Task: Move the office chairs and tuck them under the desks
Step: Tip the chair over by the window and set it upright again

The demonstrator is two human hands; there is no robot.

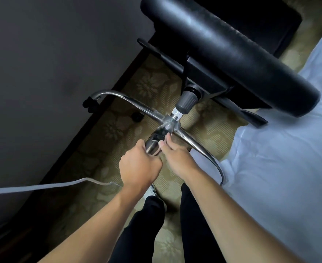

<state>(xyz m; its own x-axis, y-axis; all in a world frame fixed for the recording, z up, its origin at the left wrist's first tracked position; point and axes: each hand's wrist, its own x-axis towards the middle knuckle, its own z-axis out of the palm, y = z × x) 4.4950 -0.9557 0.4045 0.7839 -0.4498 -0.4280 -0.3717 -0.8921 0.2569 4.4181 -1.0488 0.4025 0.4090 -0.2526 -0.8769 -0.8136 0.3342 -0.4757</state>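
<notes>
The office chair (230, 59) fills the upper middle of the view, its black padded seat reaching from twelve o'clock toward three o'clock, with the grey gas-lift column (185, 102) dropping from it to the chrome star base (167, 120) near the centre. One chrome leg curves away toward nine o'clock and ends at a black caster (89, 104) beside the dark wall (42, 63); another sweeps toward four o'clock along the edge of the white bed (279, 168). Both hands meet on the leg that points toward six o'clock: the left hand (140, 168) is curled tight around the chrome from its left side, and the right hand (177, 156) has its thumb and fingers pressed against the same leg from the right, its palm not fully wrapped around. The chair stands on the patterned beige carpet (146, 86), between wall and bed. A white cable (42, 186) runs in from the nine o'clock edge toward the left wrist. Dark trouser legs (146, 224) and part of a shoe show below the forearms at six o'clock.
</notes>
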